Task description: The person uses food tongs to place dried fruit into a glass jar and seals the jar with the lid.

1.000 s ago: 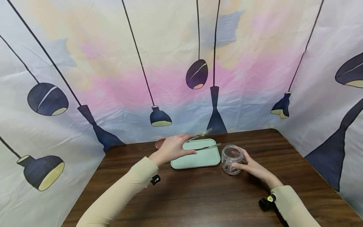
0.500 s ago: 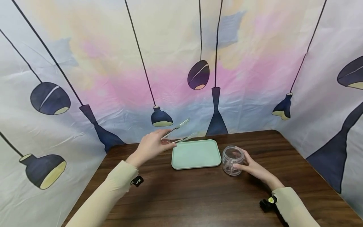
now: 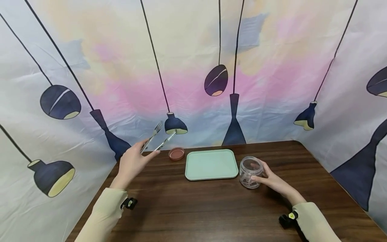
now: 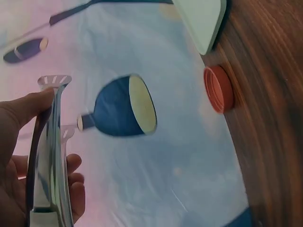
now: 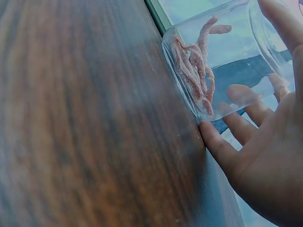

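Note:
My left hand [image 3: 133, 165] grips metal tongs [image 4: 53, 156] raised over the left part of the table. Their two arms are spread, with slotted, fork-like tips and nothing between them. Around a clear jar [image 3: 245, 172], which stands upright and lidless at the tray's right side, curl the fingers and thumb of my right hand [image 3: 273, 181]. Several reddish, wrinkled strips [image 5: 191, 71] lie at the bottom of the jar in the right wrist view. A pale green tray [image 3: 211, 164] lies flat between the hands, with a bare surface.
A reddish-brown screw lid [image 3: 176, 154] lies near the table's back edge, left of the tray. The dark wood table [image 3: 193, 208] meets a cloth backdrop [image 3: 193, 84] printed with hanging lamps, which also runs along both sides.
My left hand has carried the tongs leftwards, from over the tray to left of the lid, which is now uncovered. My right hand has stayed on the jar.

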A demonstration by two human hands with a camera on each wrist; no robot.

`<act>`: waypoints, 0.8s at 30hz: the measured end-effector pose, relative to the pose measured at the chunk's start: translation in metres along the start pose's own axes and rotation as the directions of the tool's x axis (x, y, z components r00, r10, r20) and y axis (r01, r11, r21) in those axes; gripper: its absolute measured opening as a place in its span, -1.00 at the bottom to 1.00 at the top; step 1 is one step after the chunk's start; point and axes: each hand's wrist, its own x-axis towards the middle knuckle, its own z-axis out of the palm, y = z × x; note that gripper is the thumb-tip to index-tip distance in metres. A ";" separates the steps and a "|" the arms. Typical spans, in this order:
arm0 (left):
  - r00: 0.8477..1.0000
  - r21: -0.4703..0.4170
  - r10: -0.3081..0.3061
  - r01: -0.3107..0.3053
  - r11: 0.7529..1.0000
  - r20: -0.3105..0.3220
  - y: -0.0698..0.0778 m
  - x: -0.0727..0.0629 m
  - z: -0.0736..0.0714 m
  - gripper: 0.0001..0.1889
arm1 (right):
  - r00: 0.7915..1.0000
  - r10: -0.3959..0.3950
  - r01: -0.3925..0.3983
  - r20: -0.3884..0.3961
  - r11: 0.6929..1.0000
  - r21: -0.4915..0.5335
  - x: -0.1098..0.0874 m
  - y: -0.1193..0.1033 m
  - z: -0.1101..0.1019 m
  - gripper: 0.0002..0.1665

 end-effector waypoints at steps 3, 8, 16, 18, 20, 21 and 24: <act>0.996 -0.020 -0.065 0.064 0.998 -0.064 -0.014 -0.010 0.000 -0.19 | 1.000 0.000 0.000 0.007 1.000 -0.004 0.000 0.001 0.000 0.00; 0.972 -0.064 -0.192 0.185 0.981 -0.138 -0.036 -0.025 0.001 -0.19 | 1.000 -0.012 0.012 0.013 1.000 -0.006 0.002 0.003 -0.001 0.00; 0.940 -0.048 -0.310 0.307 0.951 -0.139 -0.063 -0.044 0.016 -0.15 | 0.999 -0.026 0.026 0.025 1.000 0.007 0.003 0.001 -0.001 -0.01; 0.937 -0.034 -0.332 0.330 0.943 -0.113 -0.068 -0.047 0.020 -0.12 | 0.999 -0.022 0.022 0.025 1.000 0.008 0.003 0.001 -0.001 0.00; 0.932 -0.022 -0.353 0.352 0.936 -0.079 -0.074 -0.050 0.023 -0.09 | 1.000 -0.015 0.015 0.021 1.000 0.005 0.002 0.001 -0.001 0.00; 0.929 -0.018 -0.364 0.363 0.931 -0.064 -0.076 -0.051 0.025 -0.09 | 1.000 -0.013 0.013 0.019 1.000 0.003 0.002 0.001 -0.001 0.00; 0.918 0.003 -0.395 0.396 0.918 -0.018 -0.084 -0.055 0.031 -0.07 | 1.000 -0.008 0.008 0.016 1.000 0.000 0.001 0.002 -0.001 0.00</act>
